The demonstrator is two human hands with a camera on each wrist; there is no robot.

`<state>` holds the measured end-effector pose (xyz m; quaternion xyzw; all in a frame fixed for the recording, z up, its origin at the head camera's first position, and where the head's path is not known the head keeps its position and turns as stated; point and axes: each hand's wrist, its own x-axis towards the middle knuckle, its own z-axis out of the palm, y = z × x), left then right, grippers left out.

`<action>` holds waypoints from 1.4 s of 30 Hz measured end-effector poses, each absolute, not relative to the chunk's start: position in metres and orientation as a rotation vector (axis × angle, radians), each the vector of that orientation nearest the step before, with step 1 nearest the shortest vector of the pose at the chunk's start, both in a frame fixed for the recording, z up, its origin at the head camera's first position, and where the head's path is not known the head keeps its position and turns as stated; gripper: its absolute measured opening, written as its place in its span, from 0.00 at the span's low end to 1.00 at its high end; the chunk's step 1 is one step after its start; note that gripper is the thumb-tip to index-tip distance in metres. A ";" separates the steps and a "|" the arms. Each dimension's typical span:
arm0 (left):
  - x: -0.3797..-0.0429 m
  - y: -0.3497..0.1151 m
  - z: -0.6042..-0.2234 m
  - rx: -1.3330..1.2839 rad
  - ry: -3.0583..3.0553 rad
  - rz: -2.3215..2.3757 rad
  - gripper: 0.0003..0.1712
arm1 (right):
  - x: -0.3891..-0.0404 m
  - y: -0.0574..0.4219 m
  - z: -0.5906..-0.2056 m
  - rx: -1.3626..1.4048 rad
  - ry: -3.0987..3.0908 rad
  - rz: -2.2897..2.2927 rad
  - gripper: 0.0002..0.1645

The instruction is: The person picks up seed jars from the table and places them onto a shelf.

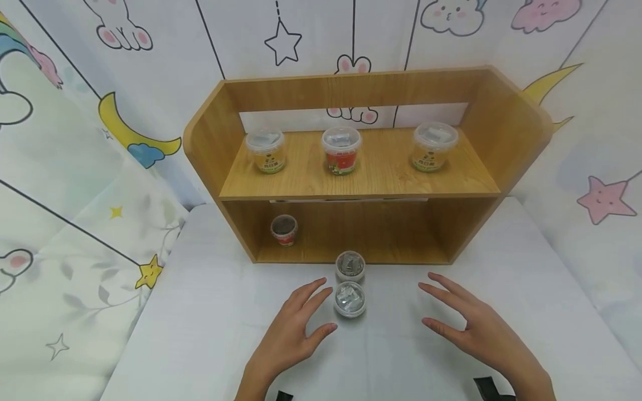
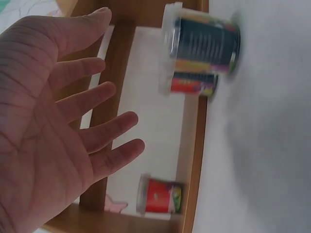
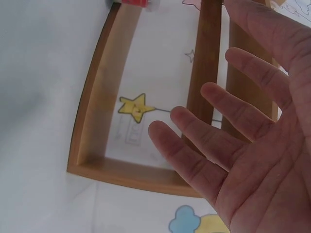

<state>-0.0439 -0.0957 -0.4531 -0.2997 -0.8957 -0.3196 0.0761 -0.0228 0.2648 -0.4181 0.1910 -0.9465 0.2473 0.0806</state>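
Note:
My left hand [image 1: 296, 328] hovers over the white table, fingers spread, just left of two small lidded plastic cups. The nearer cup [image 1: 350, 299] shows a dark label side in the left wrist view, where the same cup [image 2: 204, 44] stands upright on the table. Right behind it, by the shelf's front edge, is a second cup [image 1: 350, 265] with red on its label. Neither is touched by a finger. My right hand [image 1: 481, 328] is held apart on the right side, its fingers extended and nothing in it; in the right wrist view the palm [image 3: 277, 179] is bare.
A two-level wooden shelf [image 1: 361, 195] stands at the back. Its upper board carries a yellow-labelled cup [image 1: 267, 151], a red-labelled cup [image 1: 341, 151] and another yellow-labelled cup [image 1: 433, 147]. On the lower level, at left, sits a small red cup [image 1: 284, 229].

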 end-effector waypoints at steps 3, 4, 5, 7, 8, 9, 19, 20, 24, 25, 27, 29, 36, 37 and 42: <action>-0.052 -0.083 -0.454 -0.974 -2.660 -0.949 0.36 | -0.021 0.266 -0.418 0.570 -2.822 0.736 0.40; -0.054 -0.079 -0.454 -0.999 -2.653 -0.940 0.36 | -0.021 0.266 -0.418 0.567 -2.821 0.729 0.40; -0.056 -0.076 -0.455 -1.022 -2.644 -0.929 0.35 | -0.020 0.267 -0.418 0.565 -2.819 0.727 0.40; -0.059 -0.069 -0.457 -1.059 -2.620 -0.894 0.34 | -0.019 0.268 -0.418 0.562 -2.820 0.722 0.40; -0.061 -0.067 -0.457 -1.072 -2.610 -0.880 0.33 | -0.019 0.268 -0.418 0.560 -2.820 0.721 0.40; -0.062 -0.064 -0.458 -1.078 -2.607 -0.870 0.32 | -0.018 0.268 -0.418 0.558 -2.819 0.722 0.40; -0.067 -0.048 -0.462 -1.083 -2.695 -0.833 0.28 | -0.016 0.270 -0.418 0.545 -2.817 0.739 0.40; -0.067 -0.048 -0.463 -1.087 -2.699 -0.825 0.28 | -0.015 0.270 -0.419 0.543 -2.815 0.736 0.39; -0.070 -0.046 -0.466 -1.095 -2.706 -0.787 0.26 | -0.014 0.271 -0.420 0.537 -2.807 0.742 0.40; -0.070 -0.045 -0.467 -1.097 -2.707 -0.774 0.25 | -0.014 0.271 -0.421 0.534 -2.807 0.742 0.40; -0.071 -0.045 -0.468 -1.103 -2.705 -0.757 0.24 | -0.014 0.271 -0.421 0.530 -2.805 0.739 0.40; -0.071 -0.046 -0.468 -1.107 -2.698 -0.744 0.22 | -0.014 0.270 -0.421 0.532 -2.801 0.735 0.40; -0.070 -0.048 -0.469 -1.129 -2.674 -0.743 0.22 | -0.014 0.269 -0.422 0.542 -2.787 0.703 0.42; -0.070 -0.048 -0.468 -1.133 -2.672 -0.745 0.23 | -0.014 0.269 -0.422 0.540 -2.784 0.707 0.42; -0.065 -0.051 -0.467 -1.138 -2.663 -0.757 0.24 | -0.015 0.269 -0.424 0.541 -2.776 0.738 0.43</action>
